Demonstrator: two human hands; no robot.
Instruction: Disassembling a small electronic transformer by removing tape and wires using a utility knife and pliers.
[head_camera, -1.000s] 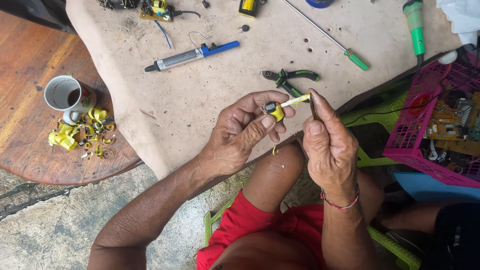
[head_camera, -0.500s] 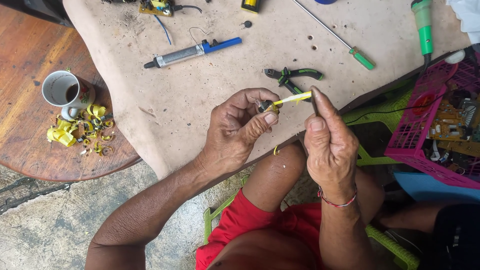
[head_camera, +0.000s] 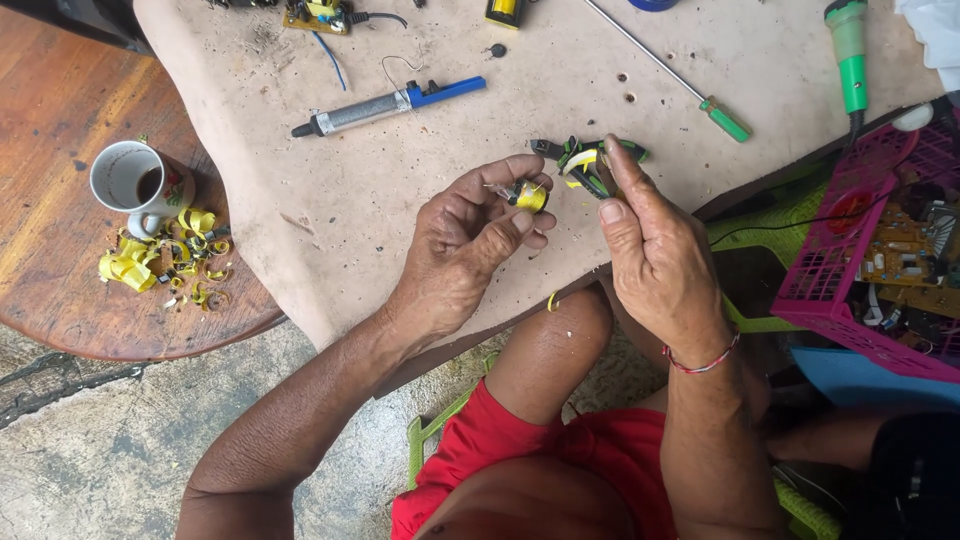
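Gripping: left hand (head_camera: 470, 235) pinches small yellow-taped coil (head_camera: 530, 195) in fingertips, above beige table (head_camera: 420, 230)
Right hand (head_camera: 655, 255): pulls yellow tape strip (head_camera: 578, 158) off the coil — pinched
Nearby: green-handled pliers (head_camera: 590, 160) just behind, desoldering pump (head_camera: 385, 103), mug (head_camera: 135, 180) left

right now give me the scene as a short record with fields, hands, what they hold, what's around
left hand: pinches a small yellow-taped part at the fingertips
right hand: pulls a strip of yellow tape away from the part
bench top: pale, stained
cutters: green-handled, lying just behind the hands
solder pump: blue and silver, farther back
screwdriver: green handle
mug: on the round wooden table, left
tape scraps: yellow, piled beside the mug
crate: pink, with circuit boards, right
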